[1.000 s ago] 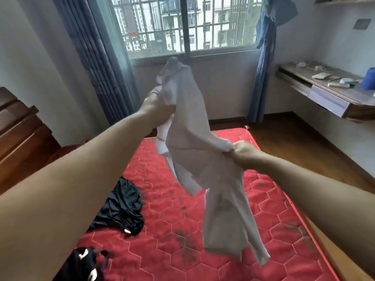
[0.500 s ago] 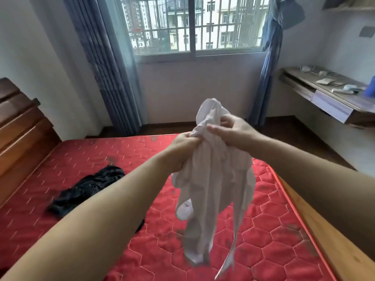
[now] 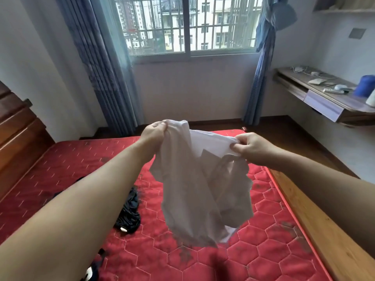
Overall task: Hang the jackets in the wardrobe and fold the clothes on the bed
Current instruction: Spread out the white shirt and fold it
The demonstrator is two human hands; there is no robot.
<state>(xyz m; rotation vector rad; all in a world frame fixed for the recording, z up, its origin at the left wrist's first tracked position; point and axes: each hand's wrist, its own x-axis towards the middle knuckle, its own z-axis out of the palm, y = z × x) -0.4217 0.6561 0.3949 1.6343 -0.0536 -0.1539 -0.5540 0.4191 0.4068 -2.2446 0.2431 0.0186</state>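
Note:
A white shirt (image 3: 194,189) hangs in the air above the red quilted mattress (image 3: 263,230). My left hand (image 3: 153,132) grips its top edge on the left. My right hand (image 3: 251,148) pinches the top edge on the right, so the cloth is stretched between them and droops below. A dark garment (image 3: 129,216) lies crumpled on the mattress under my left forearm. Another dark piece with white marks (image 3: 92,272) shows at the bottom edge, mostly hidden by my arm.
A wooden headboard (image 3: 18,142) stands at the left and the wooden bed frame (image 3: 324,236) runs along the right. A wall-mounted desk (image 3: 328,100) with a blue container (image 3: 365,86) is at the far right. A barred window (image 3: 188,25) with blue curtains (image 3: 97,63) lies ahead.
My hands have moved apart from a bunched grip, spreading the top edge of the white shirt sideways. The shirt now hangs wider and lower over the mattress.

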